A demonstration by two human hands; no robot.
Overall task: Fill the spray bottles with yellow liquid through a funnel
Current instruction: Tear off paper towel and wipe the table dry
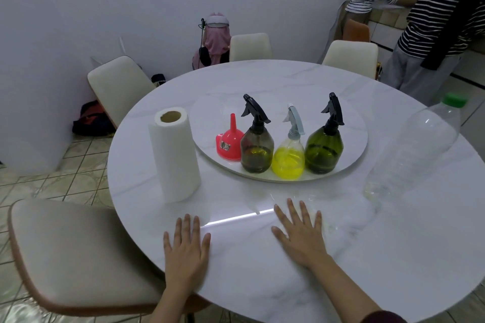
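Three spray bottles stand in a row on the turntable [351, 165]: a smoky brown one [256, 155] with a black trigger, a clear one [288, 162] holding bright yellow liquid with a grey trigger, and a green one [324, 151] with a black trigger. All three have their spray heads on. A red funnel [231, 140] sits upside down left of the brown bottle. A large clear plastic bottle [417, 155] with a green cap stands at the right, almost empty. My left hand [186, 252] and my right hand [301, 233] lie flat on the table near its front edge, holding nothing.
A paper towel roll [174, 157] stands upright left of the turntable on the round white marble table [262, 270]. Cream chairs [120, 84] surround the table; one seat [78, 257] is at my left. Two people in striped tops [433, 21] stand at the back right.
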